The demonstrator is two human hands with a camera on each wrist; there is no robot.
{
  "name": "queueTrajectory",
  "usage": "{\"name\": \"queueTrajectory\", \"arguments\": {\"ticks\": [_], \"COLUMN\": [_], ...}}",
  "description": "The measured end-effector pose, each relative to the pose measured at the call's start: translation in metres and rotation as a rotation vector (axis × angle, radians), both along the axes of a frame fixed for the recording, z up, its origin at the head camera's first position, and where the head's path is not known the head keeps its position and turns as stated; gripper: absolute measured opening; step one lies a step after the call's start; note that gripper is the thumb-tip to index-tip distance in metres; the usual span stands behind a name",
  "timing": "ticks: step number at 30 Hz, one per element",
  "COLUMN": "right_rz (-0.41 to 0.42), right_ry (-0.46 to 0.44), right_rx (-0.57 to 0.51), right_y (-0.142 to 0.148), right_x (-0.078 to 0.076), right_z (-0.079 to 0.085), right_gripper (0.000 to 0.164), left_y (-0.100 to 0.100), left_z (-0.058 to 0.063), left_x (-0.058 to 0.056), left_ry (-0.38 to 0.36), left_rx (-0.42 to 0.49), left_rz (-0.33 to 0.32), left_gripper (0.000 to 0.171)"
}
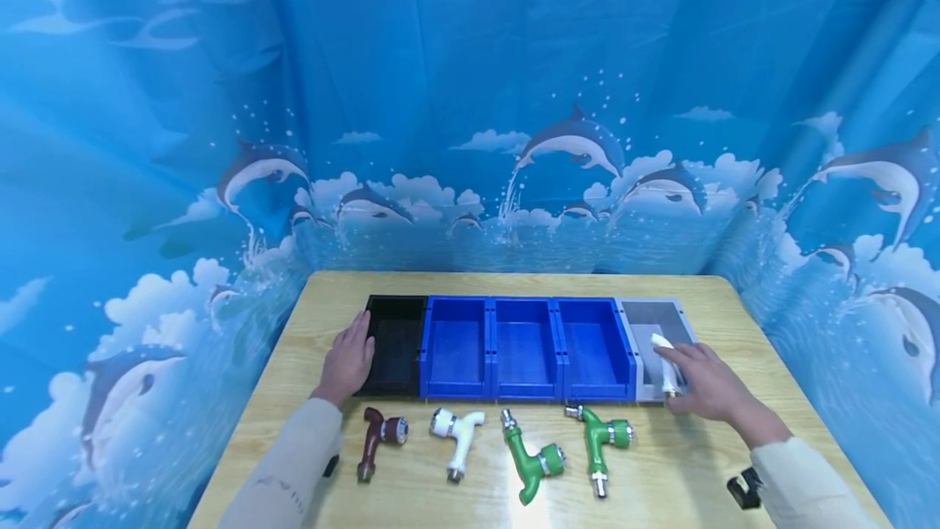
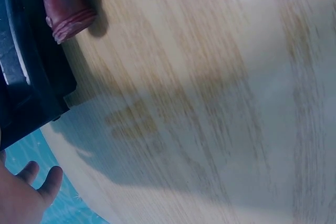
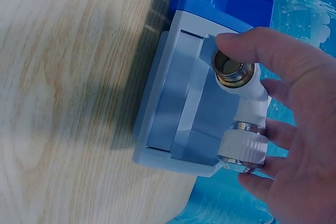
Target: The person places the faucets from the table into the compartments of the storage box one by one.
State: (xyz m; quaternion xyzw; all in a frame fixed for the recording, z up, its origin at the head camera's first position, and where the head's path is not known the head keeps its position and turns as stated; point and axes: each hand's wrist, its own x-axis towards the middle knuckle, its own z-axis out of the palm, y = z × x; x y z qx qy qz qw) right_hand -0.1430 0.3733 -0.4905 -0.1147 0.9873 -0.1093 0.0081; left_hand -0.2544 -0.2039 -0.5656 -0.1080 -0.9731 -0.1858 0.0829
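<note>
My right hand (image 1: 707, 382) grips a white faucet (image 3: 245, 114) over the grey bin (image 1: 654, 313) at the row's right end. In the right wrist view the thumb lies by its threaded metal inlet and the fingers curl along its far side. My left hand (image 1: 348, 362) rests with straight fingers against the outer left side of the black bin (image 1: 396, 388). In front of the bins lie a dark red faucet (image 1: 373, 439), another white faucet (image 1: 463, 441), a green faucet (image 1: 525, 460) and a second green faucet (image 1: 596, 447).
Three blue bins (image 1: 525, 390) stand joined between the black and grey ones. They sit on a wood-grain table (image 1: 426, 504), backed by a blue dolphin-print curtain (image 1: 470, 104). A small black object (image 1: 745, 488) shows beside the right sleeve.
</note>
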Motion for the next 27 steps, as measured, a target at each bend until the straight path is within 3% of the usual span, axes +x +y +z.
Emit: {"name": "queueTrajectory", "arguments": {"ticks": [27], "right_rz": [-0.039], "right_ry": [-0.03], "right_rx": [0.035], "right_y": [0.001], "right_x": [-0.019], "right_z": [-0.002], "right_gripper": [0.08], "left_y": [0.003], "left_z": [0.003], "left_x": [0.002], "left_ry": [-0.012], "left_rx": [0.009], "left_rz": [0.017], "left_gripper": [0.054]}}
